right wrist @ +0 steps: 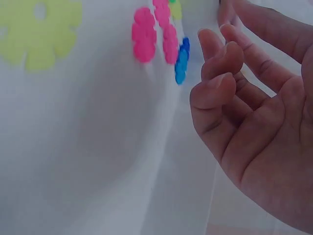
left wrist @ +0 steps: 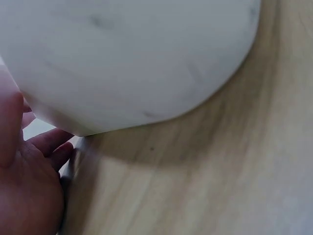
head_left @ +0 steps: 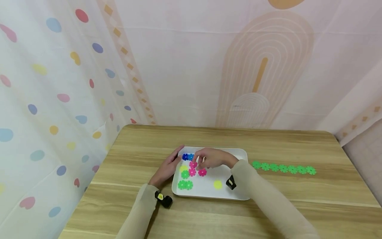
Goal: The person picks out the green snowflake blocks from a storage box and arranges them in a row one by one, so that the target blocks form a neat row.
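A white tray (head_left: 206, 194) holds flower-shaped plastic discs. My left hand (head_left: 168, 169) grips the tray's left side, with the thumb at the rim and the fingers along the outer wall. In the left wrist view that hand (left wrist: 29, 191) shows beside the tray's pale outer surface (left wrist: 137, 58). Over the back left of the tray is my right hand (head_left: 212, 157), its bent fingers just above the pink discs (head_left: 202, 172). The right wrist view shows this hand (right wrist: 264, 127) with thumb and fingers apart and nothing between them.
Inside the tray are blue discs (head_left: 185, 157), green discs (head_left: 182, 185) and a lone yellow disc (head_left: 218, 185). To its right, a row of joined green discs (head_left: 283, 168) lies on the wooden table (head_left: 215, 215). A patterned curtain (head_left: 185, 66) hangs behind the table.
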Action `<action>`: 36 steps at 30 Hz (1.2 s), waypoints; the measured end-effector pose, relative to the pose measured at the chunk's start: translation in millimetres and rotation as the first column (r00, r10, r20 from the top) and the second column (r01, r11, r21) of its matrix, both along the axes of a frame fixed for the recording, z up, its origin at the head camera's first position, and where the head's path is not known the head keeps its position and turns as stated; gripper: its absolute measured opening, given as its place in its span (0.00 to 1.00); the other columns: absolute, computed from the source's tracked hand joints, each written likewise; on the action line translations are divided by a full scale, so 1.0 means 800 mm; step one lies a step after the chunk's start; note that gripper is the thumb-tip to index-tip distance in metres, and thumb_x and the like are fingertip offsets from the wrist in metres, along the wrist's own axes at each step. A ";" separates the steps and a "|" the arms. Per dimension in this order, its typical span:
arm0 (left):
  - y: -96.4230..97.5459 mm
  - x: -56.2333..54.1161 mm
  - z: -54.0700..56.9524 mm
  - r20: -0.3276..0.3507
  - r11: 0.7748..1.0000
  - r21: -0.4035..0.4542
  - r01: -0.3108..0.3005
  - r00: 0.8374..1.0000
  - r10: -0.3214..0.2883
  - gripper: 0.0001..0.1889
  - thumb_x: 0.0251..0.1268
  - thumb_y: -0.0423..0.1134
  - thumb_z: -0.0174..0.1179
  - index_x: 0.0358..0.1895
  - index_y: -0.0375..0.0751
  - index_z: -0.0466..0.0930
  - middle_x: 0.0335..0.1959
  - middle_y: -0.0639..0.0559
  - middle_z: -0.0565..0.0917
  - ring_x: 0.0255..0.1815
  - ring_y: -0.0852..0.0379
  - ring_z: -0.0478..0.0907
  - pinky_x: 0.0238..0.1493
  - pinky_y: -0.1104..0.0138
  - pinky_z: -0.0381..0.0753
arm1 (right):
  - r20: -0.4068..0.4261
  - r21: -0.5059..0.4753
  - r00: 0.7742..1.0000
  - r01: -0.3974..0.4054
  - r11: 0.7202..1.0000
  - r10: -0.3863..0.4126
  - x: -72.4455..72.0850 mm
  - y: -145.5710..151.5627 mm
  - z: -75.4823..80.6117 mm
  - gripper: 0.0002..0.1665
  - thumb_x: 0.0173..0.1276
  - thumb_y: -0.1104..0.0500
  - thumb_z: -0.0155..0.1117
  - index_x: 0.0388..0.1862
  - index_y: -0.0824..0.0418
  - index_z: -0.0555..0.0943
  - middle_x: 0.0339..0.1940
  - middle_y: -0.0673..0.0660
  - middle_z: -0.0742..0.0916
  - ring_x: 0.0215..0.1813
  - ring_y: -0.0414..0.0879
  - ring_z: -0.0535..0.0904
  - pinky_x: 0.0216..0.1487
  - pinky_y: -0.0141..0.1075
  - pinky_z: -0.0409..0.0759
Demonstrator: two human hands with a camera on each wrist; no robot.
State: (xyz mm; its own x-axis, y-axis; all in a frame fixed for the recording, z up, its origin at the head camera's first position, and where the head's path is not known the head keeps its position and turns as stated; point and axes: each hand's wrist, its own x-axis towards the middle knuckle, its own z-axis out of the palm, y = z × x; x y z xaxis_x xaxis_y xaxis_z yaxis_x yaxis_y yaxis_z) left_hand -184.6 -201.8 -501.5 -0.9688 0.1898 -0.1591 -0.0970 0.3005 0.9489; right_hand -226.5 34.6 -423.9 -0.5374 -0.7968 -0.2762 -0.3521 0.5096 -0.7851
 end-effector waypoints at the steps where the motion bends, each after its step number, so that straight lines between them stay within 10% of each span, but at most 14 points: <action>1: 0.000 0.000 0.000 -0.007 1.000 0.003 0.003 1.000 -0.003 0.25 0.81 0.45 0.42 0.76 0.69 0.58 0.80 0.54 0.54 0.79 0.49 0.51 0.76 0.47 0.53 | -0.005 0.002 1.000 -0.015 1.000 0.015 0.001 -0.006 -0.001 0.13 0.68 0.63 0.65 0.51 0.60 0.81 0.38 0.52 0.85 0.37 0.51 0.82 0.38 0.38 0.83; 12: 0.001 0.004 0.005 -0.047 1.000 0.017 0.019 0.999 -0.018 0.25 0.82 0.43 0.41 0.78 0.61 0.57 0.80 0.52 0.55 0.80 0.49 0.48 0.78 0.47 0.48 | 0.026 0.026 0.999 -0.048 0.999 0.047 0.008 -0.041 -0.032 0.15 0.66 0.65 0.68 0.51 0.60 0.81 0.27 0.48 0.77 0.21 0.40 0.70 0.23 0.27 0.69; 36: 0.002 0.002 0.002 -0.099 0.999 -0.035 0.017 0.995 -0.020 0.25 0.82 0.43 0.40 0.78 0.60 0.57 0.79 0.52 0.56 0.80 0.49 0.49 0.77 0.45 0.47 | -0.113 0.067 0.993 0.037 0.997 -0.029 0.014 -0.057 -0.053 0.13 0.63 0.60 0.73 0.44 0.52 0.80 0.27 0.48 0.75 0.27 0.39 0.70 0.29 0.28 0.68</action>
State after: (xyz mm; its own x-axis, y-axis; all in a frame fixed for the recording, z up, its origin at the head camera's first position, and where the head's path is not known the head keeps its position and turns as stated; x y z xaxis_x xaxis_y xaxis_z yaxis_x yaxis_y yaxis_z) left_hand -182.9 -200.3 -499.9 -0.9766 0.2039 -0.0685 0.0035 0.3335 0.9427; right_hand -215.2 -11.2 -466.3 -0.5939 -0.7592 -0.2664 -0.4178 0.5740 -0.7043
